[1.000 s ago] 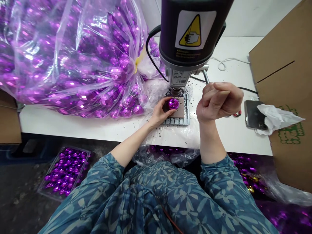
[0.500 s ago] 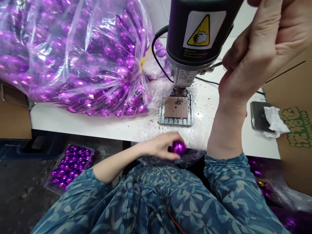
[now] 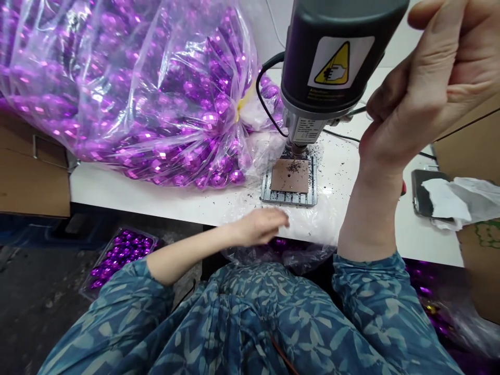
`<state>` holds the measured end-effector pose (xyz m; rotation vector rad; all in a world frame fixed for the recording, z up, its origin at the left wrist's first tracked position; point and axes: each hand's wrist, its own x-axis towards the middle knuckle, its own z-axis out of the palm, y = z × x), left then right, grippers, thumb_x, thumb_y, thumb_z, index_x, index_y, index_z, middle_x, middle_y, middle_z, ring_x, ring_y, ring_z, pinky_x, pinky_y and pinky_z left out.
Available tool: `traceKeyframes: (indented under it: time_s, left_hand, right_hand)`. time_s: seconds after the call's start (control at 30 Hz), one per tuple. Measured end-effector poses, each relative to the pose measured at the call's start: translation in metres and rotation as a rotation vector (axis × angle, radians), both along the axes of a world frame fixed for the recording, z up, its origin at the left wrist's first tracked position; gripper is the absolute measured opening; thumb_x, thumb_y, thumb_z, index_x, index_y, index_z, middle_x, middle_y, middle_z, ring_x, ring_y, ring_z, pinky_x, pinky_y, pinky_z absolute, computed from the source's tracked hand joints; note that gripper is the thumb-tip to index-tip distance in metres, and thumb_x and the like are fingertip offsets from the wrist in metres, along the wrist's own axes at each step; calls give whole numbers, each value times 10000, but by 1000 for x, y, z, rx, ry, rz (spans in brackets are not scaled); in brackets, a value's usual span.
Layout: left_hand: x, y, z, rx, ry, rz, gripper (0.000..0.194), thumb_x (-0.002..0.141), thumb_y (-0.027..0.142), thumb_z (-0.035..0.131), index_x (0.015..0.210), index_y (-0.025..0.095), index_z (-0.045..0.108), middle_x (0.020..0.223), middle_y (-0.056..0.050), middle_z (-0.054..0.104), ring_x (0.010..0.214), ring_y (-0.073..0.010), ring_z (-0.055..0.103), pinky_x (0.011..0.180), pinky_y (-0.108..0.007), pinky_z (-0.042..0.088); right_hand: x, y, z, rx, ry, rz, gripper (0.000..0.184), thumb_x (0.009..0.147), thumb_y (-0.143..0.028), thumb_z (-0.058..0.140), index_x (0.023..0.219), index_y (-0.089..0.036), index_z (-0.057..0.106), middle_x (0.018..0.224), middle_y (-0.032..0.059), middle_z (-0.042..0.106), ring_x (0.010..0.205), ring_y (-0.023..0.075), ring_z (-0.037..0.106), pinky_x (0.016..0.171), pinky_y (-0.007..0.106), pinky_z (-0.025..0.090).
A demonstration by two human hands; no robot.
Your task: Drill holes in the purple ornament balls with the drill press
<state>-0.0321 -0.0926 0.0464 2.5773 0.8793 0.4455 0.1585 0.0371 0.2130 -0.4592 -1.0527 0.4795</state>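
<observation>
My left hand [image 3: 265, 226] hovers over the table's front edge, just above a clear plastic bag [image 3: 297, 259]. Its fingers are loosely stretched, slightly blurred, and no ball shows in them. Under it, purple shiny balls [image 3: 282, 244] show in the bag's opening. High on the right, my right hand [image 3: 422, 94] is closed round the handle of a small black drill press [image 3: 328, 62]; a short rod runs from the machine to my fingers, which hide the grip. Below the chuck, a brown square plate [image 3: 287, 182] with a hole lies on the grey slotted base [image 3: 289, 198], strewn with dark shavings.
A big tied bag of purple faceted balls [image 3: 156, 104] fills the table's left. A clear box of purple balls [image 3: 121, 255] stands low at left. On the right lie a phone [image 3: 424, 190] and crumpled tissue [image 3: 449, 203], beside a cardboard box [image 3: 476, 250].
The purple ball in my left hand has left it and its fingers have straightened. My right hand stays closed at the machine. The whole view has shifted slightly.
</observation>
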Motion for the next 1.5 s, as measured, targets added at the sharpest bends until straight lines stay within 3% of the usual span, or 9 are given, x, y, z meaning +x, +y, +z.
traceKeyframes:
  time_s: [0.2, 0.37, 0.5, 0.6, 0.77, 0.97, 1.07, 1.3, 1.5]
  left_hand:
    - [-32, 115, 48, 74, 452, 481, 418, 1059, 170, 446, 1438, 120, 616, 1564, -208, 618, 1633, -371, 390, 1330, -686, 314]
    - [-67, 125, 58, 42, 617, 474, 571, 935, 490, 772, 1397, 167, 678, 1394, -170, 713, 1594, -453, 399, 1324, -778, 114]
    - [-89, 116, 47, 73, 162, 461, 236, 835, 451, 865, 797, 241, 764, 852, -64, 722, 1298, -385, 645, 1336, -709, 207]
    - [-93, 117, 42, 9, -26, 467, 458, 907, 464, 759, 540, 246, 591, 607, -48, 578, 965, -333, 706, 1219, -632, 433]
    - [-81, 126, 55, 4, 353, 628, 205, 956, 208, 573, 991, 156, 767, 947, -144, 733, 906, -334, 752, 937, -491, 582]
    - [-54, 138, 58, -60, 782, 584, 520, 872, 69, 595, 1386, 114, 660, 1429, -248, 619, 1085, -418, 778, 919, -479, 604]
    - [-52, 140, 49, -81, 580, 639, 513, 888, 85, 638, 1396, 151, 656, 1397, -226, 649, 1194, -435, 744, 1024, -545, 582]
    - [-61, 126, 39, -275, -716, 653, 485, 979, 476, 733, 1409, 280, 625, 1279, -112, 736, 1237, -298, 735, 1086, -491, 592]
    - [-41, 102, 34, -596, -940, 596, 480, 1043, 646, 544, 1320, 272, 660, 1206, -125, 763, 1185, -310, 767, 954, -513, 679]
  right_hand:
    - [0, -1, 1, 41, 7, 30, 227, 812, -456, 714, 755, -235, 720, 606, -66, 509, 433, -34, 374, 428, 176, 200]
    - [0, 2, -2, 91, 2, 40, 273, 776, -514, 723, 768, -241, 736, 618, -89, 572, 420, -47, 381, 418, 158, 196]
    - [0, 8, -8, 177, 6, 40, 203, 893, -402, 670, 817, -239, 764, 609, -74, 514, 438, -51, 393, 454, 128, 236]
    - [1, 10, -10, 175, -7, 25, 199, 902, -415, 666, 827, -260, 765, 615, -80, 535, 438, -49, 388, 454, 131, 237]
    - [0, 10, -8, 177, 7, 8, 247, 861, -472, 694, 814, -236, 747, 616, -76, 545, 422, -36, 385, 443, 169, 223]
    - [-2, 10, -8, 164, 27, -21, 307, 824, -510, 705, 798, -205, 720, 544, -78, 389, 389, -26, 339, 410, 182, 206]
    - [-1, 11, -9, 156, 10, -28, 312, 836, -521, 695, 808, -212, 720, 556, -79, 406, 397, -30, 337, 412, 170, 213]
    - [-2, 11, -11, 185, 31, -31, 301, 833, -534, 712, 792, -237, 740, 558, -67, 339, 388, -24, 329, 415, 193, 200]
    - [-3, 6, -7, 140, 21, -30, 334, 784, -587, 715, 777, -254, 731, 579, -68, 417, 403, -34, 326, 426, 195, 215]
